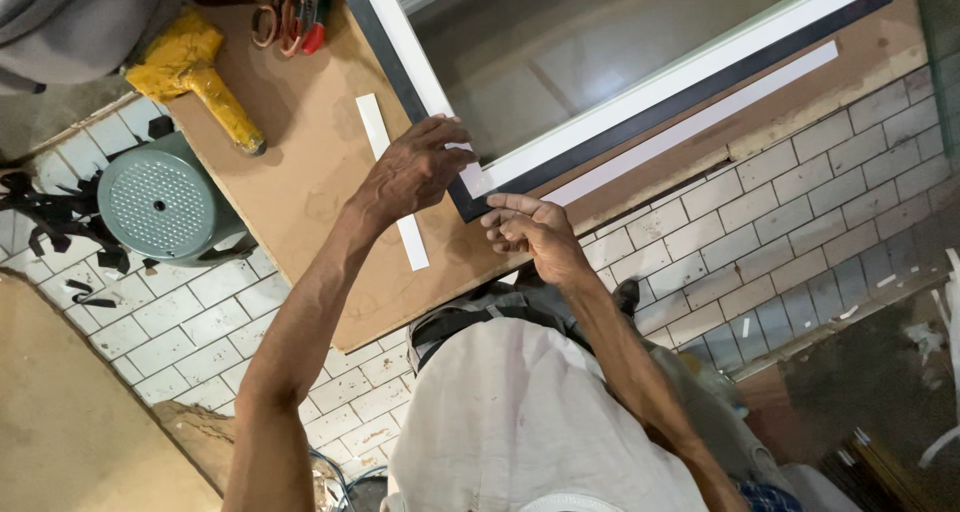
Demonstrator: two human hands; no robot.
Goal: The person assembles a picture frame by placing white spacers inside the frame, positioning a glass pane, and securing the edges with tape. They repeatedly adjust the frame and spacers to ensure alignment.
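A large frame (690, 77) with a black outer edge, a white inner border and a glass pane lies on a brown board (300, 152). My left hand (410, 172) reaches over the frame's near corner, and its fingertips pinch the white border there. My right hand (530, 230) is just below that same corner, fingers curled against the black edge. A short white strip (392, 187) lies on the board, partly under my left hand. A long white strip (700, 117) lies along the frame's lower side.
A yellow hand tool (195, 72) and scissors (290, 12) lie at the board's far end. A grey-green perforated stool (165, 202) stands on the white tiled floor (760, 242), with black scraps (60, 222) beside it. Grey cloth (70, 12) hangs at the top left.
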